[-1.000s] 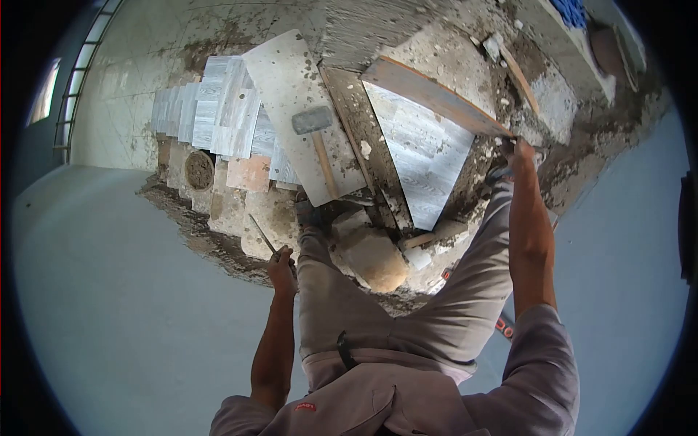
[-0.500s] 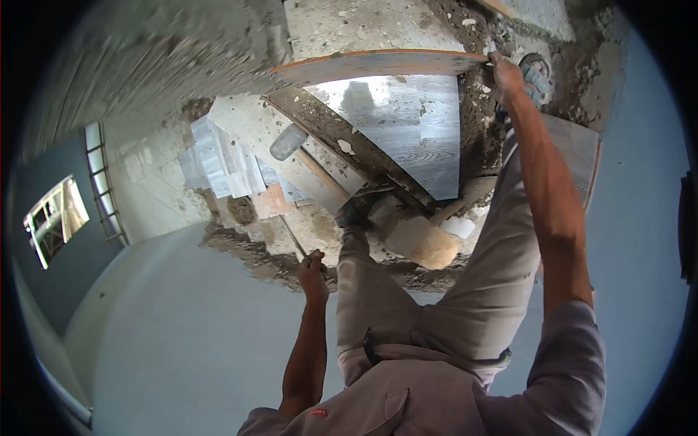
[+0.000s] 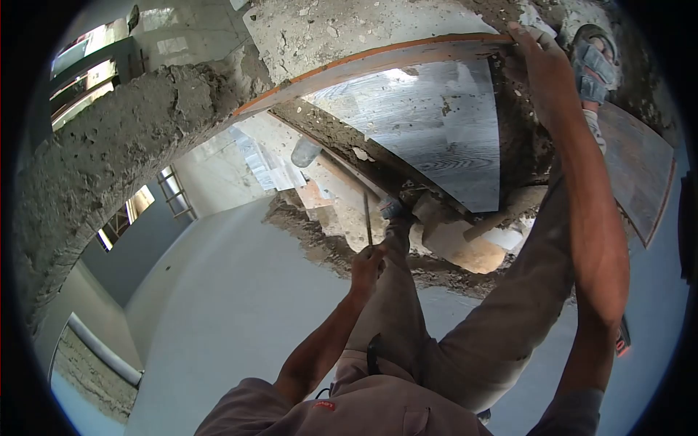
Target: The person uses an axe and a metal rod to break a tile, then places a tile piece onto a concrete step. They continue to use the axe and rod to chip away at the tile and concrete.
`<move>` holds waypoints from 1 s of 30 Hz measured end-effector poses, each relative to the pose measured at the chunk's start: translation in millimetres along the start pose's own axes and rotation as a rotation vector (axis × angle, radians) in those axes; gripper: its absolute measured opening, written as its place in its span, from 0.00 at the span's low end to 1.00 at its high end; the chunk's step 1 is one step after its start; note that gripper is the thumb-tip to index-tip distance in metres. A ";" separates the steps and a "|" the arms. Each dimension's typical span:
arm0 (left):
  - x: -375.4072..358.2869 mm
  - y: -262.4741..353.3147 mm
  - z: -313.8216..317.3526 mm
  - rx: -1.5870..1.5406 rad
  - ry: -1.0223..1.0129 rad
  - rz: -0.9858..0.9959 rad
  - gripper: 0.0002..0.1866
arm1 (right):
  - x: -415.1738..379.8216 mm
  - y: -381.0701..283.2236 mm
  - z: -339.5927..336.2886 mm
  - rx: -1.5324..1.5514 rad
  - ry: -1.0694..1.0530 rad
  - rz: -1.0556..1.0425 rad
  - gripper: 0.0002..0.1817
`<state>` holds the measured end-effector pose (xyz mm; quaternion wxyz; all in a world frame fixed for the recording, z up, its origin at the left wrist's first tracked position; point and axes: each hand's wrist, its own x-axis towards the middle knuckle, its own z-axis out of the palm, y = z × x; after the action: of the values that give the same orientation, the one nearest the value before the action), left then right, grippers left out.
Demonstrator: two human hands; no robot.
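Observation:
My right hand (image 3: 542, 62) is closed on the right end of a large tile (image 3: 363, 65), which stands tilted on edge with its orange-brown rim up. Below that tile, a grey wood-grain tile (image 3: 451, 138) lies on the floor, specked with debris. My left hand (image 3: 367, 269) is wrapped round a thin dark rod (image 3: 367, 218) in front of my leg; what lies inside the fist is hidden. Beyond the rod rests a mallet (image 3: 306, 152) with a grey head and a wooden handle.
Rough grey mortar (image 3: 145, 138) runs across the upper left. Another tile (image 3: 640, 167) leans at the right, beside my sandalled foot (image 3: 596, 65). Broken tile pieces (image 3: 265, 160) lie left of the mallet. A pale blue wall (image 3: 240, 291) curves behind me.
My view has shifted, and things sit differently in it. The rod in my left hand now points nearly straight up instead of slanting left. My right hand still grips the tile.

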<state>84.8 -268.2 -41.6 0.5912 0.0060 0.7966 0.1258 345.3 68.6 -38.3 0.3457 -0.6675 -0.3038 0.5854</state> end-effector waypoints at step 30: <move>-43.0 66.3 -35.0 -0.377 0.067 0.335 0.17 | 93.4 -84.6 -10.7 -1.259 0.284 -0.935 0.36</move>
<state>55.5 -217.6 22.0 0.5260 0.0235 0.7662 0.3685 368.0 191.9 -21.7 0.1488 -0.6090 -0.7791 0.0073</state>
